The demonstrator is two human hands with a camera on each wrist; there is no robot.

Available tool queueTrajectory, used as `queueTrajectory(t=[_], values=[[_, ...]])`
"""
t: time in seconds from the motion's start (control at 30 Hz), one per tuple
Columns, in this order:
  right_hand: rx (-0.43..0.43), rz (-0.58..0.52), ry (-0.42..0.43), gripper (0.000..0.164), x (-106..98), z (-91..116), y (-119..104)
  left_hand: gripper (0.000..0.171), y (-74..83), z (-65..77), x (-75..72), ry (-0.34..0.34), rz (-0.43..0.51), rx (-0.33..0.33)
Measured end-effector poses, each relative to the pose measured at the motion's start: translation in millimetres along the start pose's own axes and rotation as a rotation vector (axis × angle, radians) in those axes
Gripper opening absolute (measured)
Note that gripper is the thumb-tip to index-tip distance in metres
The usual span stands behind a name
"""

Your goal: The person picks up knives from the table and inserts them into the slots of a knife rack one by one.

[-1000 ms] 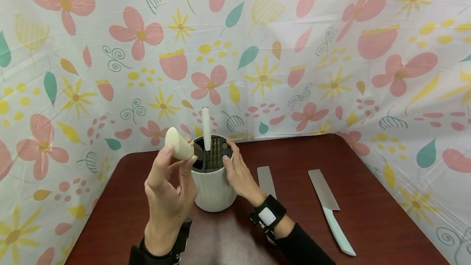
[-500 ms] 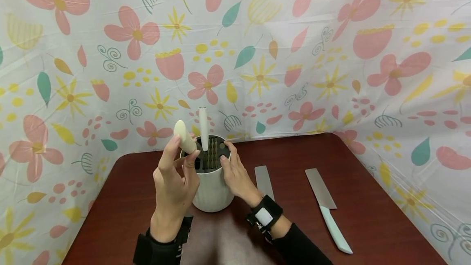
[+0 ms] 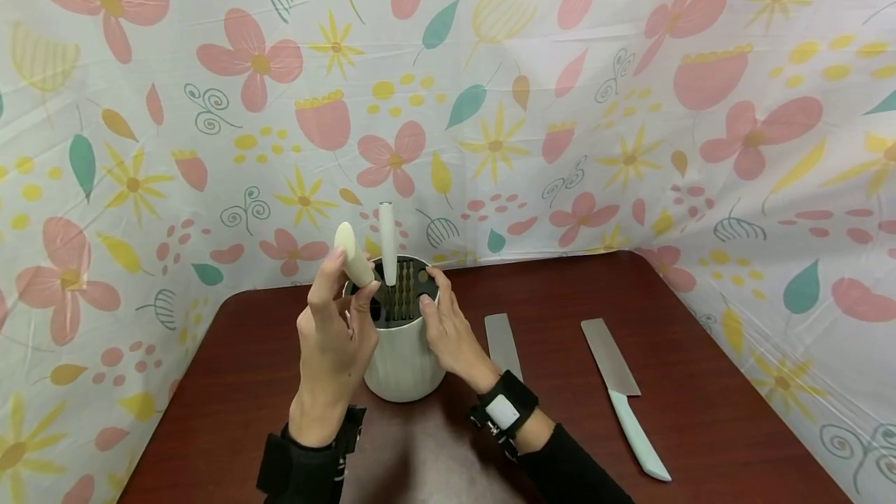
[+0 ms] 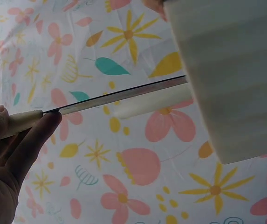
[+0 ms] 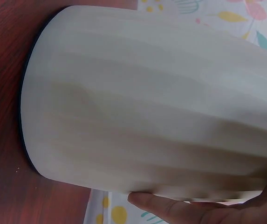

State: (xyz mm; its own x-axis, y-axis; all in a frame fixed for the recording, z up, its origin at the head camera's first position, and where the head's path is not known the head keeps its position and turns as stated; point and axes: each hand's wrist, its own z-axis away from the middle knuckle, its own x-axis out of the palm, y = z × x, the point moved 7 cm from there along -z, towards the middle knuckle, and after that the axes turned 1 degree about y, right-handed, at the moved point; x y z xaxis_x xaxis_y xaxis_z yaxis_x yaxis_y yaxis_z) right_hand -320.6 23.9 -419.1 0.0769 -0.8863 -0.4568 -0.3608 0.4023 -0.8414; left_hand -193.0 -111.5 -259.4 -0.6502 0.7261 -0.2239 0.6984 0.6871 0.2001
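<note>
Toward the right edge of the tabletop (image 3: 707, 411), mint-handled knife (image 3: 621, 386): lies flat, handle toward the front edge; a swinging right elbow might knock it.
Loose blade (image 3: 504, 344): flat, left of that, partly hidden behind the right wristband (image 3: 514, 403); dragging the forearm across could mean a cut.
Left hand (image 3: 334, 344): pinching the cream-handled knife (image 3: 355, 257) over the holder's left side; weak pinch could let it twist or drop.
Its blade (image 4: 119, 96): slanted, reaches the holder's mouth; can't tell if slotted. Off-angle push would probably jam.
Right hand (image 3: 453, 333): grasping the holder's right rim, thumb on top; fingers near the slotted insert (image 3: 404, 302), nick risk if the blade slips.
Holder (image 3: 404, 364): upright, toward the back edge; sideways force could tip it.
White handle (image 3: 388, 243): stands in the holder; could get bumped.
</note>
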Motion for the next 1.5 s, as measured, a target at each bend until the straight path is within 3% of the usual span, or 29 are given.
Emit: queueTrajectory(t=[0.57, 0.87, 1.5], values=[[-0.005, -0.021, -0.009, 0.055, -0.8, 2.2, -0.4, 0.071, -33.6, 13.4, 26.4, -0.105, 0.001, -0.092], [-0.01, -0.015, -0.005, 0.054, -0.9, 1.8, 0.2, 0.073, -48.5, 24.4, 43.0, -0.163, -0.018, -0.123], [-0.019, -0.017, -0.004, 0.052, -0.7, 4.3, -2.0, 0.077, -71.1, 41.8, 61.3, -0.203, 0.006, -0.162]])
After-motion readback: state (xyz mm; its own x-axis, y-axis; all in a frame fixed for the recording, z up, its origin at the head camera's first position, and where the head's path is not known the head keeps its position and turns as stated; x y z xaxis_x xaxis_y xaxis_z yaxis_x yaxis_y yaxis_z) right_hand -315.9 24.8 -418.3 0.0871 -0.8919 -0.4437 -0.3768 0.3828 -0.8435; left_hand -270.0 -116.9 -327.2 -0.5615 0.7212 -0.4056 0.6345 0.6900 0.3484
